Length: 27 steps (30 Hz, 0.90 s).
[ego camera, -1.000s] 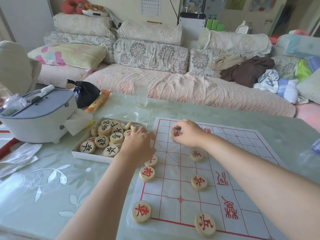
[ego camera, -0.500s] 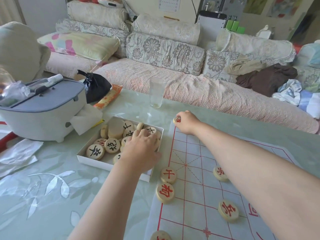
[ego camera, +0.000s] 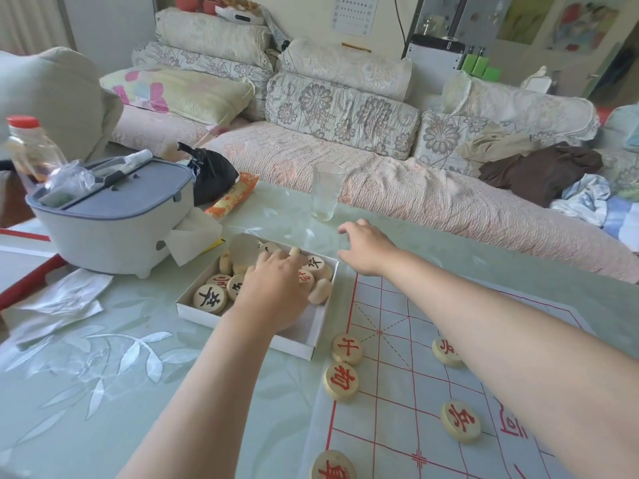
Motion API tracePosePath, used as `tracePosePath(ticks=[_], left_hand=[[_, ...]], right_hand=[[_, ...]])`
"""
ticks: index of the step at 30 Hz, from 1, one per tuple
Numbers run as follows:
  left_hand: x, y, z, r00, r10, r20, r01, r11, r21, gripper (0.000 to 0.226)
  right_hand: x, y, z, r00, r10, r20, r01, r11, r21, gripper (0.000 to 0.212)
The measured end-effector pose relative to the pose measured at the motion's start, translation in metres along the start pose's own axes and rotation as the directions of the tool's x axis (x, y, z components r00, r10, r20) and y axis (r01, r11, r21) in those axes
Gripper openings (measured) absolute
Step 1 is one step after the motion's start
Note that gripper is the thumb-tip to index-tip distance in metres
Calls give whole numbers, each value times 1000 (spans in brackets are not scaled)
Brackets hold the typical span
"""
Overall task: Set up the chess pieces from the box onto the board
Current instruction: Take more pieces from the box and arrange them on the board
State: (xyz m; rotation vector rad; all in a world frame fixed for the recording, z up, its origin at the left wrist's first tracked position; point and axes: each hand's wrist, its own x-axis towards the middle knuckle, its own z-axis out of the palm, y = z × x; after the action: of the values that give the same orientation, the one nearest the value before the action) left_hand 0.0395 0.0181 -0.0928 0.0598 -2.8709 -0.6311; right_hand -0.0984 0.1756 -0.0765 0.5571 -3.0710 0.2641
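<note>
A white box [ego camera: 200,314] of round wooden chess pieces lies on the table left of the paper board [ego camera: 397,392] with its red grid. My left hand [ego camera: 276,288] reaches into the box, fingers down among the pieces; whether it grips one is hidden. A black-lettered piece [ego camera: 209,299] lies at the box's near left. My right hand [ego camera: 366,247] hovers past the board's far left corner, beside the box, fingers spread with nothing seen in them. Red-lettered pieces [ego camera: 340,380] stand along the board's left edge, others [ego camera: 460,421] further in.
An empty glass [ego camera: 325,191] stands just beyond my right hand. A grey lidded container [ego camera: 110,216] with a tissue [ego camera: 193,240] sits left of the box, a black bag [ego camera: 211,174] and orange packet [ego camera: 231,195] behind. Plastic wrappers [ego camera: 58,302] lie at left. A sofa runs behind the table.
My right hand carried a red piece from the board's far rows toward its far left corner; now its fingers are spread and the piece is no longer seen. The left hand stayed in the box.
</note>
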Motion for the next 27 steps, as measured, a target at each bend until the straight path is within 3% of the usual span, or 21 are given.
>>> tracePosePath(ticks=[4, 8, 15, 21, 24, 27], left_hand=[[-4, -30, -17, 995, -77, -61, 78, 997, 19, 41], [-18, -49, -23, 992, -120, -49, 121, 993, 17, 39], [-37, -62, -26, 992, -124, 11, 124, 991, 49, 55], [-36, -60, -24, 993, -116, 16, 114, 989, 93, 51], [-31, -54, -24, 993, -104, -55, 100, 992, -73, 37], [-25, -41, -24, 987, -114, -113, 71, 942, -329, 42]], right_hand=[[-20, -41, -7, 986, -166, -23, 167, 977, 134, 28], [-37, -71, -5, 970, -240, 26, 233, 959, 163, 26], [-49, -82, 13, 976, -140, 166, 173, 964, -204, 48], [-51, -82, 8, 980, -147, 135, 161, 982, -98, 46], [-51, -87, -5, 972, -228, 55, 225, 972, 67, 46], [-51, -96, -17, 948, -317, 1, 308, 923, 231, 52]])
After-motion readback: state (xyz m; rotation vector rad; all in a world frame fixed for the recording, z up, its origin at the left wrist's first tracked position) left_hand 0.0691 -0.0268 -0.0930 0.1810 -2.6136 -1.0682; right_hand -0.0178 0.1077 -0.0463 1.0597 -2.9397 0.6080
